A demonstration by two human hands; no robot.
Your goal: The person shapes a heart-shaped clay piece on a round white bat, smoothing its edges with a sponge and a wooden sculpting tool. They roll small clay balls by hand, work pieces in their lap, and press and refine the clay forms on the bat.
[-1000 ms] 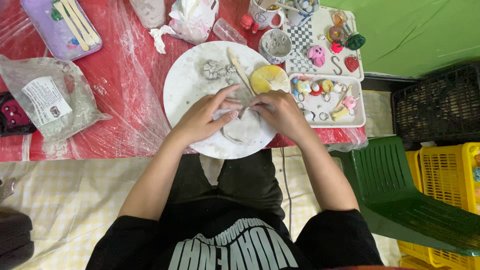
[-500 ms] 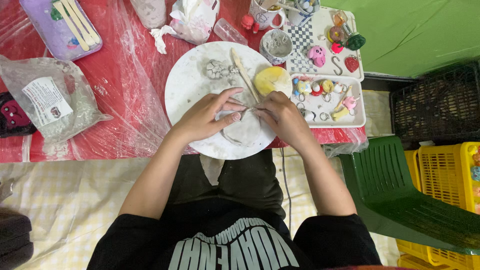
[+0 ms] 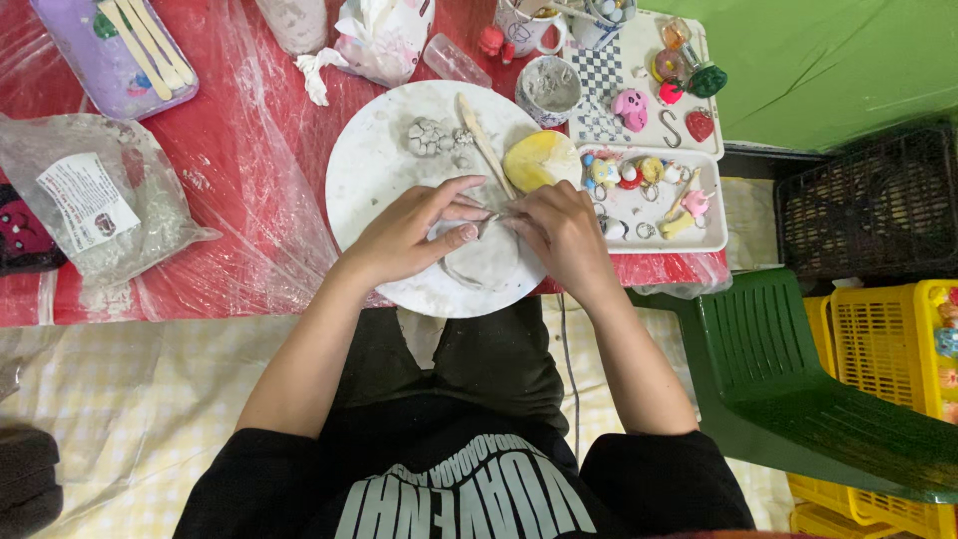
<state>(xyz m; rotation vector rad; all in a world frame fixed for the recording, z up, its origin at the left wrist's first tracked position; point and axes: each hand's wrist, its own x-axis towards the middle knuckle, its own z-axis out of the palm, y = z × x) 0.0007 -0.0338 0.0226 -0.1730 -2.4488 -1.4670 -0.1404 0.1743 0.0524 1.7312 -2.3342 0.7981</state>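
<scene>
Pinching: my left hand [image 3: 414, 235] and right hand [image 3: 561, 232] are closing fingers on the grey clay disc [image 3: 484, 262].
Place: white round board [image 3: 374, 175], tabletop's near edge.
Next: needing a gentle, even squeeze, I judge.

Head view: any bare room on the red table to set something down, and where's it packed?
Free: the red plastic cover between the clay bag and the round white board. On the board, its left part is bare. Crowded: the trinket trays to the right, the cups behind, and both hands over the grey clay.
</scene>
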